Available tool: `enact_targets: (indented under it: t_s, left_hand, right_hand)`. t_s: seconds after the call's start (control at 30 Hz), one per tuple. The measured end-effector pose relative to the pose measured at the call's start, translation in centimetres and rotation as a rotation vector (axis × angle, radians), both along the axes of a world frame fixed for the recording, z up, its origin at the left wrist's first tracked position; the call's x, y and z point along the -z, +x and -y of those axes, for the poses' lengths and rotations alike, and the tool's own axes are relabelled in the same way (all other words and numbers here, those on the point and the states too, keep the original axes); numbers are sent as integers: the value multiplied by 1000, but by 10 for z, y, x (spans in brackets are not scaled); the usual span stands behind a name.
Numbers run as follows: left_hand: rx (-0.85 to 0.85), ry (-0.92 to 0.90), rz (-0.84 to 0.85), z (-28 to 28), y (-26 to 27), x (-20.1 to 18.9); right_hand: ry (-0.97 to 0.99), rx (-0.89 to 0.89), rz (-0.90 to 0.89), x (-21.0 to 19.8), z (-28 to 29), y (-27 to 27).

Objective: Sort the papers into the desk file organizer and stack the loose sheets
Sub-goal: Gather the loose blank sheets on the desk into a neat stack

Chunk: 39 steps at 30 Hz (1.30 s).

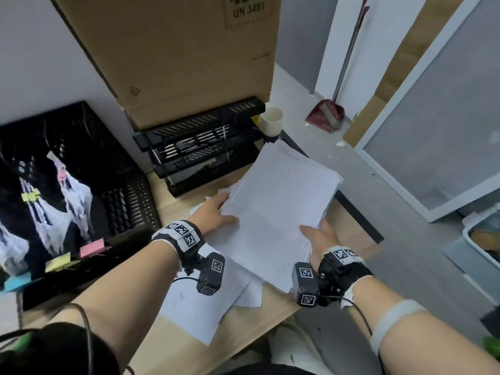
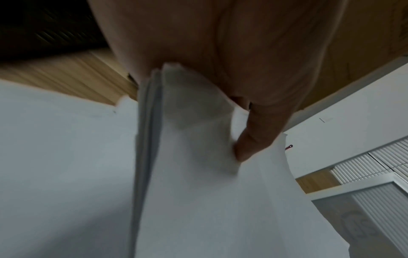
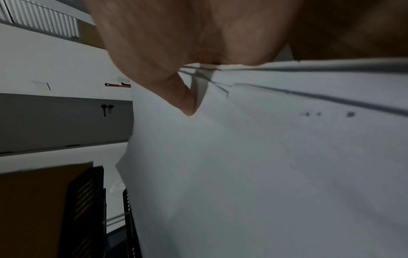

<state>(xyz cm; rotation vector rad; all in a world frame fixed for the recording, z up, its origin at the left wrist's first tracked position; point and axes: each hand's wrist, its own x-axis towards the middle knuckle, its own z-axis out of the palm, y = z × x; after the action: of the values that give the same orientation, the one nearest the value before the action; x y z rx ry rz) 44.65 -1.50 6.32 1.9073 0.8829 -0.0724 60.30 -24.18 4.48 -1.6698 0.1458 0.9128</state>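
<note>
A thick stack of white sheets [image 1: 281, 201] is lifted off the wooden desk [image 1: 186, 350], tilted up toward the far right. My left hand [image 1: 216, 212] grips its left edge, thumb on top [image 2: 249, 144]. On the near right corner of the paper stack [image 3: 264, 157] my right hand [image 1: 316, 234] holds with its thumb [image 3: 185, 103] on top. More loose sheets [image 1: 205, 301] lie flat on the desk under the stack. The black tiered file organizer [image 1: 205, 147] stands just beyond, under a cardboard box.
A large cardboard box [image 1: 176, 50] sits on the organizer. A black mesh basket [image 1: 67, 180] with clipped papers and coloured sticky notes stands at the left. A white cup [image 1: 271, 121] is beside the organizer. The desk's right edge [image 1: 359, 215] drops to the grey floor.
</note>
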Motion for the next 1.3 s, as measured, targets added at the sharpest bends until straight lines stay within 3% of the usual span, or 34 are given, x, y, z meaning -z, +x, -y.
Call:
enact_targets:
  t_s: [0.13,0.27,0.4,0.63,0.77,0.97,1.13,1.3]
  left_hand:
    - [-6,86,-96,-2,-48,5]
    - [-108,166,-308,-2,-92,43]
    - [-139,220,-487,5,-124,71]
    - [-171,211,-410,22,-145,86]
    - [-173,139,-362,23,-146,85]
    - [-372,-49,-208,22,-149,75]
    - [-417,-66,-181,15,-137,69]
    - [-433,-133,-119,13,-111,63]
  right_hand:
    - [-150,-204,-59,9,-9,-41]
    - [-295,-433,-127,26,-21,-87]
    - [-314,-459,-120,37,-31,-116]
    - [-528,-435,35,48,-45,-130]
    - [-490,-543,-65,47,-48,-129]
    - [-392,-487,61,31,-43,-114]
    - [-249,-429,140,3,-45,-78]
    - [-337,-495,231,-24,-53,-27]
